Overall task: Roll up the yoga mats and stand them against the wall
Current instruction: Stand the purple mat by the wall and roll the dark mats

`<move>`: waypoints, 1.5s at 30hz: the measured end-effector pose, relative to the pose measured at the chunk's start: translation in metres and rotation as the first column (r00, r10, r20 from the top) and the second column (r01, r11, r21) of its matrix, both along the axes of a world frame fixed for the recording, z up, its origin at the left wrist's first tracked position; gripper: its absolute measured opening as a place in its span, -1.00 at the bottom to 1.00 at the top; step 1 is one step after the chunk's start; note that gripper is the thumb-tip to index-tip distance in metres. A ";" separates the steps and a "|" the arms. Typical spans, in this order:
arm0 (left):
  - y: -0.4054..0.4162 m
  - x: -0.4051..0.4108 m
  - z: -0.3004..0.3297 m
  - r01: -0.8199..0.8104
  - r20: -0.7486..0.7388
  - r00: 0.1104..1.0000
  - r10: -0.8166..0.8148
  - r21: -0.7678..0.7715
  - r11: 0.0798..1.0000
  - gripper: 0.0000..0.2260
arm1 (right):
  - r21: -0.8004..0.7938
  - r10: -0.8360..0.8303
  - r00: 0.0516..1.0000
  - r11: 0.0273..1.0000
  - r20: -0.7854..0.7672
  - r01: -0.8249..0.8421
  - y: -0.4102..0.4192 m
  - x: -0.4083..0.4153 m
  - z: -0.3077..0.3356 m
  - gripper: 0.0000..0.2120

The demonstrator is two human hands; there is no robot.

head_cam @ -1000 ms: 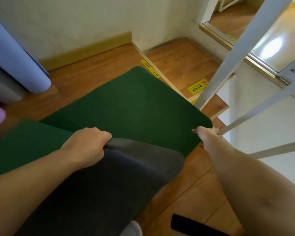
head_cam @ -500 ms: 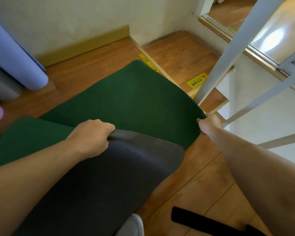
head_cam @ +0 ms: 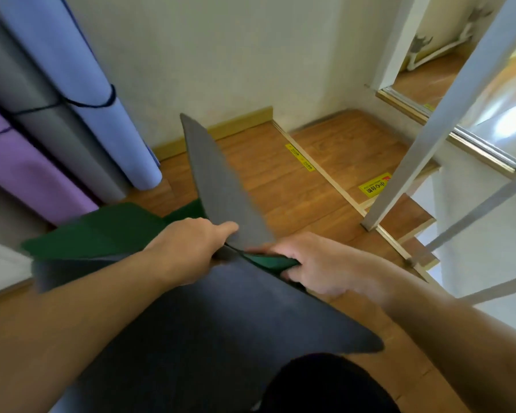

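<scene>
rolled mats (head_cam: 81, 120) by wall, white railing (head_cam: 423, 138) rt

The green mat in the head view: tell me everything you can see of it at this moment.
The green mat is two-sided: dark green on one face, dark grey on the other, with a soft, foam-like look and rounded corners. It is unrolled and folded over, so one grey-backed corner points up toward the wall. The left hand grips it at the fold from above, and the right hand holds a green edge beside it. Its left end trails toward the rolled mats, blurred.
</scene>
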State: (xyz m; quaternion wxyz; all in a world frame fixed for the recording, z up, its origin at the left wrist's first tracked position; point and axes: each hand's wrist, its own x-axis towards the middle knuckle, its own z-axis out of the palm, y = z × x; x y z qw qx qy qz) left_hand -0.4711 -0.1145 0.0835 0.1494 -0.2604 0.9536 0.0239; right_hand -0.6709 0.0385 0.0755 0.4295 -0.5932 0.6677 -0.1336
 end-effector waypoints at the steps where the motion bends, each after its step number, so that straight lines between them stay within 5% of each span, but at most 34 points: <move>1: -0.002 0.010 0.012 -0.049 -0.013 0.999 0.049 0.024 0.999 -0.62 | 0.006 -0.012 1.000 1.000 0.001 0.012 0.002 0.009 0.016 -0.67; 3: 0.001 0.031 0.040 -0.144 -0.041 0.989 0.145 0.024 0.989 -0.93 | -0.005 -0.023 1.000 1.000 -0.011 0.023 0.001 0.029 0.052 -0.81; 7: 0.029 0.049 0.101 -0.169 -0.050 0.985 0.164 -0.103 0.980 -0.88 | -0.064 0.087 0.927 0.991 -0.364 -0.118 -0.007 0.095 0.131 -0.36; 10: 0.055 0.062 0.157 -0.149 -0.109 0.985 0.132 -0.161 0.976 -0.71 | -0.146 0.079 0.739 0.961 -0.669 -0.235 -0.007 0.139 0.176 -0.82; 15: 0.079 0.120 0.246 -0.215 -0.158 0.973 0.166 -0.371 0.903 -0.80 | -0.335 -0.039 0.569 0.840 -0.821 -0.426 -0.008 0.173 0.252 -0.92; 19: 0.101 0.172 0.307 -0.263 -0.192 0.964 0.185 -0.580 0.771 -0.69 | -0.493 -0.209 0.512 0.701 -0.833 -0.516 -0.007 0.209 0.300 -0.74; 23: 0.119 0.227 0.356 -0.361 -0.319 0.929 0.190 -0.658 0.660 -0.82 | -0.636 -0.397 0.497 0.461 -0.772 -0.619 -0.006 0.260 0.343 -0.61; 25: 0.128 0.251 0.376 -0.399 -0.355 0.912 0.203 -0.659 0.638 -0.85 | -0.682 -0.394 0.560 0.349 -0.729 -0.642 -0.007 0.281 0.363 -0.57; 32: 0.135 0.317 0.412 -0.440 -0.359 0.898 0.255 -0.768 0.466 -0.82 | -0.701 -0.379 0.618 0.133 -0.689 -0.700 -0.017 0.337 0.404 -0.75; 41: 0.115 0.334 0.400 -0.523 -0.451 0.852 0.266 -0.700 0.486 -0.90 | -0.714 -0.394 0.638 0.073 -0.662 -0.696 -0.042 0.348 0.394 -0.70; 45: 0.097 0.332 0.354 -0.527 -0.423 0.849 0.317 -0.630 0.570 -0.85 | -0.705 -0.356 0.620 0.201 -0.700 -0.680 -0.061 0.336 0.341 -0.64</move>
